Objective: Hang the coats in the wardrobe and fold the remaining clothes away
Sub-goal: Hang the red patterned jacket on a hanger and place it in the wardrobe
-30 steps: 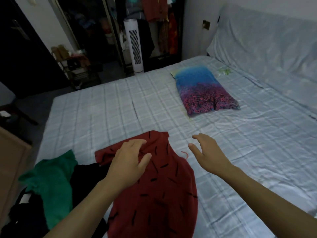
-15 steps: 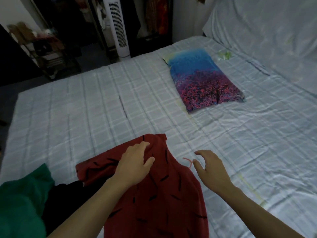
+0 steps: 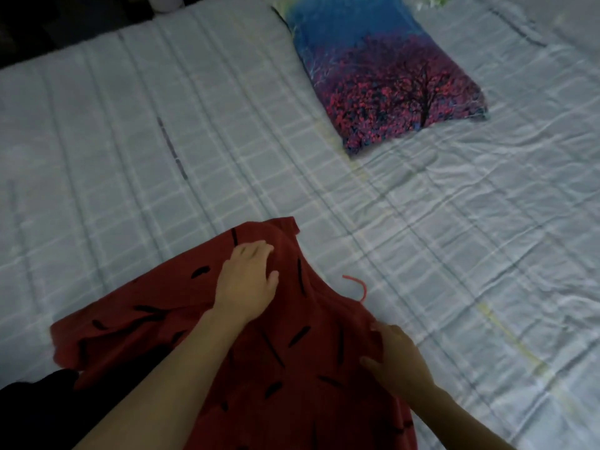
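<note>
Left hand (image 3: 245, 280) lies flat on the dark red fabric garment with short black dashes (image 3: 259, 352), fingers spread and fairly straight, pressing down near its far edge — no pinch that I can make out. Right hand (image 3: 394, 355) sits at the garment's right edge, thumb and fingers curled in on the cloth, and it looks to be gripping a fold there, though the dim light makes the exact grip hard to read. The two hands are well apart, one on each side of the garment's upper part. The garment itself is spread over the near side of the pale blue-white checked bed sheet (image 3: 438, 254), rumpled, with a flap or sleeve trailing out to the left and ridges running between the hands; a thin curved red loop (image 3: 357, 285), a cord or perhaps a hanger hook, pokes out at its right shoulder — I can't tell which. By the look of it this is early going: the red piece is being laid out or smoothed, not yet folded, nothing squared up. A dark black cloth (image 3: 39, 401) sits at the lower left corner, partly under the red one, so more seems left to sort. Farther out, a pillow printed with a red-leaved tree on blue (image 3: 389, 82) rests on the sheet, well clear of the hands. No wardrobe in view.
</note>
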{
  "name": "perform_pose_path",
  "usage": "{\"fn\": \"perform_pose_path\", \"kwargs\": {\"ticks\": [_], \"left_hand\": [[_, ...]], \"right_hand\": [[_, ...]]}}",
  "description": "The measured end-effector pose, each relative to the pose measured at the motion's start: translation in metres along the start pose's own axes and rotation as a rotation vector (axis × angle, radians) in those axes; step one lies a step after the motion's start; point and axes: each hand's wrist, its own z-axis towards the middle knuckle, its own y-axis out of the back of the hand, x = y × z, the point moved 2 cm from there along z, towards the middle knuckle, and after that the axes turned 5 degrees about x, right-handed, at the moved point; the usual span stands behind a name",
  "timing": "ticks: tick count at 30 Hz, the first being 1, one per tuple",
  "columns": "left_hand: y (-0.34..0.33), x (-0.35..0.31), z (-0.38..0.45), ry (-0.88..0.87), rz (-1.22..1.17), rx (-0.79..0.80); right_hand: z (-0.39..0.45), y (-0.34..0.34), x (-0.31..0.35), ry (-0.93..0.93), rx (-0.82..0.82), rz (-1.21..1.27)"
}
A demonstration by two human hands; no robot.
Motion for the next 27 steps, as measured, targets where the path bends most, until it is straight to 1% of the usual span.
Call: {"fn": "perform_pose_path", "kwargs": {"ticks": [2, 3, 5, 7, 8, 11, 13, 18, 24, 27], "left_hand": [[-0.001, 0.006, 0.026, -0.034, 0.115, -0.002], [-0.008, 0.007, 0.041, -0.077, 0.181, 0.036], [-0.026, 0.01, 0.058, -0.138, 0.244, 0.166], [-0.051, 0.017, 0.058, -0.116, 0.255, 0.273], [-0.062, 0.023, 0.054, -0.099, 0.265, 0.28], [-0.08, 0.037, 0.044, -0.087, 0.274, 0.154], [-0.083, 0.036, 0.042, -0.117, 0.307, 0.089], [-0.082, 0.024, 0.034, -0.121, 0.374, 0.076], [-0.078, 0.022, 0.012, -0.193, 0.394, 0.113], [-0.066, 0.023, -0.011, -0.2, 0.365, 0.081]], "right_hand": [[0.006, -0.011, -0.003, 0.0, 0.002, 0.007], [0.011, -0.016, -0.005, 0.003, -0.025, 0.004], [0.019, -0.026, -0.007, 0.012, -0.092, 0.036], [0.026, -0.035, -0.006, 0.025, -0.156, 0.096], [0.029, -0.038, -0.005, 0.031, -0.179, 0.117], [0.034, -0.045, 0.0, 0.055, -0.201, 0.137], [0.032, -0.047, 0.0, 0.071, -0.2, 0.158], [0.021, -0.046, 0.0, 0.088, -0.185, 0.266], [0.01, -0.057, 0.007, 0.061, -0.152, 0.241], [0.007, -0.056, 0.011, 0.025, -0.166, 0.249]]}}
